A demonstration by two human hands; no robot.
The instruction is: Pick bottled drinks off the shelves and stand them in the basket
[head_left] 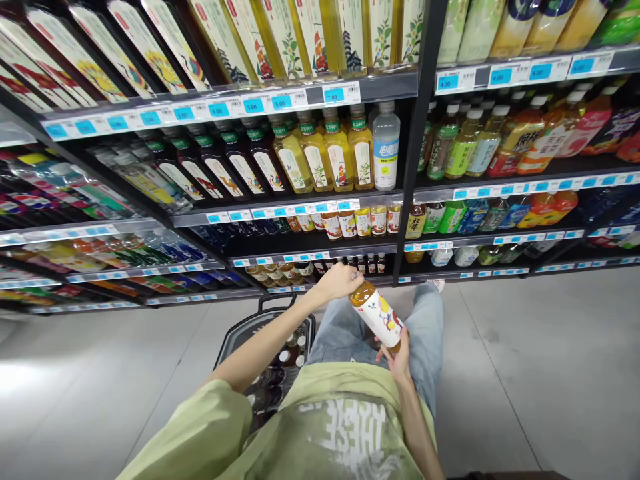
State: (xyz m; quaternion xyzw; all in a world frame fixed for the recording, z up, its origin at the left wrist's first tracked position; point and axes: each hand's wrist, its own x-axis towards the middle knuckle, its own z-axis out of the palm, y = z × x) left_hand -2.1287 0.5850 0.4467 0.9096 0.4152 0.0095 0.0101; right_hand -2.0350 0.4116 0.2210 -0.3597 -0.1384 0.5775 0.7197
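Observation:
A bottle of amber drink (379,313) with a white, colourfully patterned label is held tilted in front of my body. My left hand (339,281) is wrapped over its cap end, so the cap is hidden. Around the bottle's base, at the lower right, my right hand (397,360) has its fingers closed. On the floor to my left stands a dark shopping basket (233,333) with several bottles (285,357) inside, partly covered by my left arm.
Ahead is a tall black shelf unit with drinks on several levels. Yellow tea bottles (336,157) and a clear bottle (385,147) stand on a middle shelf. Price tags (283,102) line the shelf edges. Grey floor tiles (505,353) extend to the right.

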